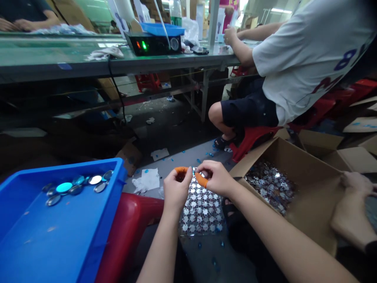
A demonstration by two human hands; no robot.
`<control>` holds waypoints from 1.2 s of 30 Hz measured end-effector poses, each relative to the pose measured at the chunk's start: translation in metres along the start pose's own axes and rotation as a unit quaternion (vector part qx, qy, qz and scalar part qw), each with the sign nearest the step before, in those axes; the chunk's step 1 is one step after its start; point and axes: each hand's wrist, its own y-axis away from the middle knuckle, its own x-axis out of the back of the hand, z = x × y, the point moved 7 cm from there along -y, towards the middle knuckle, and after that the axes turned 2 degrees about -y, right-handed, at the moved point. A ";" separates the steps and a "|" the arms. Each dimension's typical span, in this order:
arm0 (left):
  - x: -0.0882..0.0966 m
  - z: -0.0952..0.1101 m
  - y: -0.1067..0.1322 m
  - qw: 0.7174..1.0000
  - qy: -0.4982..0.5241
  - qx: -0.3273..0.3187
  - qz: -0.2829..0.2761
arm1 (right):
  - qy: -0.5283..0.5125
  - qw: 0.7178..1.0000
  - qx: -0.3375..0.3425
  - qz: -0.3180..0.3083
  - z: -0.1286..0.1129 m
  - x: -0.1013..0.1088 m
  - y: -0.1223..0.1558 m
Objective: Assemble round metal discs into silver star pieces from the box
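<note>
My left hand (176,189) and my right hand (218,179) meet in front of me, fingertips closed in a pinch. Between them is a small disc (193,171) with a shiny, bluish edge, seen nearly edge-on; the fingers cover most of it. Each hand wears an orange finger cot. Below the hands lies a clear sheet or tray (202,212) with rows of silver, scallop-edged pieces. To the left, a blue plastic bin (59,243) holds several round metal discs (75,189), some with blue film.
A red stool (129,224) stands beside the bin. On the right, a cardboard box (306,173) contains many silver pieces (272,184), with another person's hand (356,184) at its edge. A seated co-worker (318,59) is at the workbench (73,67). Blue scraps litter the floor.
</note>
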 end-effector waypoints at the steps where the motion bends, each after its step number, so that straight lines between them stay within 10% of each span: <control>1: 0.000 -0.003 0.000 1.000 0.011 0.015 0.009 | 0.021 1.000 0.019 -0.001 -0.004 -0.001 0.001; 10: -0.018 -0.040 0.004 0.939 0.240 0.245 -0.031 | -0.016 0.999 0.002 0.034 -0.006 -0.008 0.002; 15: 0.003 -0.012 -0.004 0.991 0.122 0.052 0.003 | -0.356 0.908 -0.207 0.079 0.031 -0.001 -0.002; 23: 0.008 0.026 0.004 0.980 -0.039 -0.194 -0.018 | -0.522 0.807 -0.275 -0.031 0.024 -0.011 0.002; 36: 0.005 0.015 0.004 0.991 -0.081 -0.104 0.000 | -0.498 0.811 -0.297 0.082 0.047 -0.010 0.000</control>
